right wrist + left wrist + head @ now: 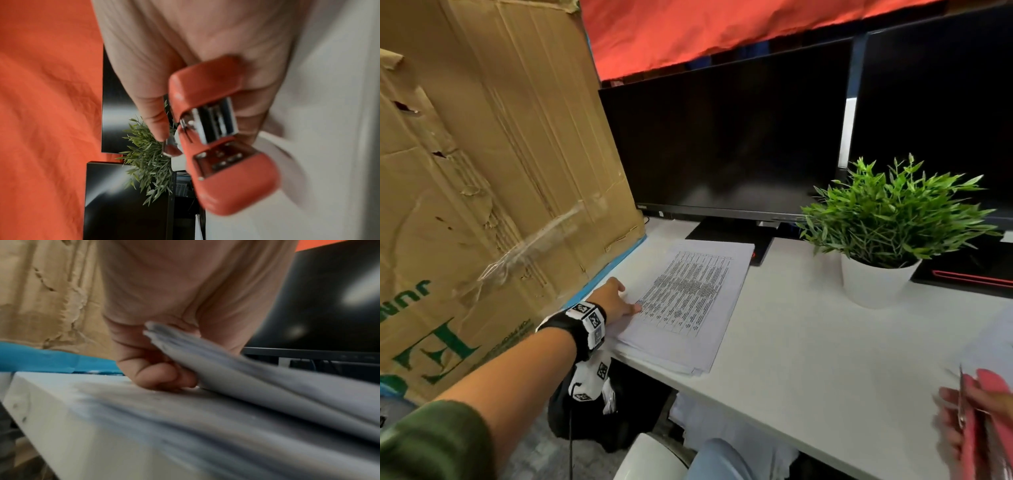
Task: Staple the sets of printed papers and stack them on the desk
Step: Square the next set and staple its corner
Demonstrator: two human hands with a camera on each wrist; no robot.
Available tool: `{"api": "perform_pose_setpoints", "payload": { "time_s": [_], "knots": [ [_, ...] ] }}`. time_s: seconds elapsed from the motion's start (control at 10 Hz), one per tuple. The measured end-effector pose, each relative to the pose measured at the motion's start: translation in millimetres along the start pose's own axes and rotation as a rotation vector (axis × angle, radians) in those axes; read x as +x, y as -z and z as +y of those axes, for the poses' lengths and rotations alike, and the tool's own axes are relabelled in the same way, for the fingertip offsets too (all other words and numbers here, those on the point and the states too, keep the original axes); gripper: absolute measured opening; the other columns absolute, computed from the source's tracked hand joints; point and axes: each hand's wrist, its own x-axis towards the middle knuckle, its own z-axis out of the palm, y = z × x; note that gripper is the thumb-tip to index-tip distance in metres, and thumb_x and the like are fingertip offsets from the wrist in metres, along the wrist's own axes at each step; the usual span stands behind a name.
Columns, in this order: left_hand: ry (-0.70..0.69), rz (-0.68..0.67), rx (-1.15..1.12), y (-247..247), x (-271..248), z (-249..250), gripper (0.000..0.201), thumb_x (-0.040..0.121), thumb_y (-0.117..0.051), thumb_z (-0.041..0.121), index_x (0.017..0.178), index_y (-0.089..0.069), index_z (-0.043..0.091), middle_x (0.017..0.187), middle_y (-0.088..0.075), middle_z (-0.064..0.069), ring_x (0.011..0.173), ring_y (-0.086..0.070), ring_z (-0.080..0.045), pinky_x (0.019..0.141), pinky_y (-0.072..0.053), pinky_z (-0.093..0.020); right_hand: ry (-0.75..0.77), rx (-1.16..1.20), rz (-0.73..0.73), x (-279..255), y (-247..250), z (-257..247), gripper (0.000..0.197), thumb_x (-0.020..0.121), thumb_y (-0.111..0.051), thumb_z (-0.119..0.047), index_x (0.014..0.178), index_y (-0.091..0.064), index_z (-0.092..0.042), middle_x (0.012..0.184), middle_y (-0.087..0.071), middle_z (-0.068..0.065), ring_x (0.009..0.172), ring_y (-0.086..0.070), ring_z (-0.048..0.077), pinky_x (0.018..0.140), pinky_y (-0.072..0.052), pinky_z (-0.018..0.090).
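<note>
A stack of printed papers [688, 301] with a table on the top sheet lies on the white desk [808, 342], near its left front edge. My left hand [625, 303] is at the stack's left edge. In the left wrist view the left hand [170, 369] curls its fingers [160, 376] under the top sheets [236, 374] and pinches their lifted corner. At the bottom right my right hand [962, 421] grips a red stapler [986, 404] above the desk's front edge. In the right wrist view the stapler [236, 186] has its jaws slightly apart, with nothing between them.
A large cardboard box [482, 188] stands left of the desk. Two dark monitors [722, 137] [945, 102] line the back, under an orange cloth [722, 31]. A potted green plant [876, 240] stands right of the stack. Blurred white paper [993, 339] shows by the right hand.
</note>
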Motion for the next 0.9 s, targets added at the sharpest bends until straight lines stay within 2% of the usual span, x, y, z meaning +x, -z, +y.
{"api": "perform_pose_setpoints", "payload": {
  "time_s": [0.1, 0.2, 0.3, 0.4, 0.5, 0.6, 0.7, 0.8, 0.9],
  "knots": [
    [-0.025, -0.035, 0.166, -1.2, -1.6, 3.8, 0.055, 0.085, -0.068, 0.05, 0.123, -0.05, 0.014, 0.126, -0.057, -0.008, 0.114, -0.055, -0.026, 0.091, -0.044, -0.031, -0.362, 0.07, 0.324, 7.2, -9.6, 16.9, 0.039, 0.087, -0.062, -0.026, 0.107, -0.069, 0.007, 0.107, -0.064, 0.031, 0.096, -0.06, 0.049, 0.109, -0.025, 0.051],
    [-0.043, -0.053, 0.368, 4.8, -14.4, 16.8, 0.057, 0.088, -0.058, 0.055, 0.125, -0.055, 0.013, 0.127, -0.055, -0.011, 0.115, -0.055, -0.028, 0.094, -0.047, -0.034, -0.258, 0.037, 0.369, -35.1, -33.0, -32.1, 0.059, 0.071, -0.075, -0.045, 0.11, -0.067, -0.001, 0.106, -0.064, 0.025, 0.093, -0.063, 0.041, 0.098, -0.038, 0.059],
    [-0.154, -0.009, 0.477, 10.9, -34.5, 45.4, 0.055, 0.09, -0.054, 0.051, 0.131, -0.05, 0.015, 0.127, -0.052, -0.01, 0.112, -0.054, -0.029, 0.093, -0.048, -0.036, -0.294, 0.017, 0.683, -45.5, -77.4, -51.7, 0.062, 0.041, -0.085, -0.024, 0.091, -0.059, 0.001, 0.073, -0.061, 0.022, 0.053, -0.06, 0.031, 0.051, -0.055, 0.041],
    [-0.359, -0.012, 0.38, 10.7, -66.6, 99.0, 0.046, 0.089, -0.057, 0.053, 0.124, -0.055, 0.023, 0.118, -0.06, -0.002, 0.102, -0.058, -0.02, 0.088, -0.049, -0.033, -0.228, -0.02, 0.825, -58.5, -103.4, -63.7, 0.024, 0.082, -0.051, -0.009, 0.105, -0.054, -0.002, 0.079, -0.06, 0.024, 0.056, -0.059, 0.031, 0.059, -0.054, 0.038],
    [-0.658, -0.081, 0.193, 2.3, -116.4, 161.4, 0.024, 0.086, -0.062, 0.054, 0.102, -0.059, 0.036, 0.098, -0.064, 0.011, 0.086, -0.06, -0.008, 0.076, -0.05, -0.028, -0.304, -0.328, 0.942, -75.7, -106.4, -76.7, 0.022, 0.089, -0.048, -0.004, 0.109, -0.051, 0.003, 0.08, -0.066, 0.025, 0.063, -0.064, 0.033, 0.058, -0.053, 0.037],
    [-0.959, -0.145, -0.063, -17.9, -169.4, 219.9, 0.005, 0.087, -0.068, 0.039, 0.091, -0.066, 0.036, 0.076, -0.068, 0.017, 0.071, -0.062, -0.006, 0.063, -0.05, -0.026, -0.285, -0.649, 1.003, -99.5, -108.6, -97.4, 0.019, 0.089, -0.057, -0.009, 0.107, -0.058, -0.013, 0.082, -0.072, 0.011, 0.068, -0.071, 0.025, 0.055, -0.051, 0.028],
    [-1.153, -0.134, -0.128, -49.4, -202.5, 269.8, 0.004, 0.088, -0.067, 0.032, 0.085, -0.07, 0.033, 0.069, -0.067, 0.017, 0.067, -0.06, -0.006, 0.059, -0.045, -0.021, -0.219, -0.873, 1.067, -129.3, -108.9, -119.9, 0.018, 0.087, -0.059, -0.015, 0.102, -0.061, -0.024, 0.081, -0.073, 0.001, 0.064, -0.069, 0.01, 0.054, -0.046, 0.018],
    [-1.245, -0.224, -0.141, -88.3, -226.0, 315.5, 0.008, 0.088, -0.066, 0.029, 0.082, -0.07, 0.03, 0.07, -0.067, 0.016, 0.067, -0.059, -0.004, 0.062, -0.044, -0.018, -0.135, -1.025, 1.167, -158.2, -105.7, -139.1, 0.015, 0.084, -0.062, -0.015, 0.094, -0.064, -0.026, 0.072, -0.071, -0.003, 0.057, -0.064, 0.004, 0.05, -0.044, 0.014],
    [-1.264, -0.344, -0.162, -123.4, -247.1, 356.7, 0.007, 0.089, -0.065, 0.027, 0.087, -0.071, 0.026, 0.079, -0.069, 0.01, 0.075, -0.062, -0.008, 0.072, -0.051, -0.027, -0.139, -1.227, 1.249, -181.1, -99.7, -156.3, 0.009, 0.085, -0.063, -0.016, 0.08, -0.063, -0.024, 0.063, -0.068, -0.004, 0.051, -0.058, 0.002, 0.045, -0.041, 0.012]
  ]
}}
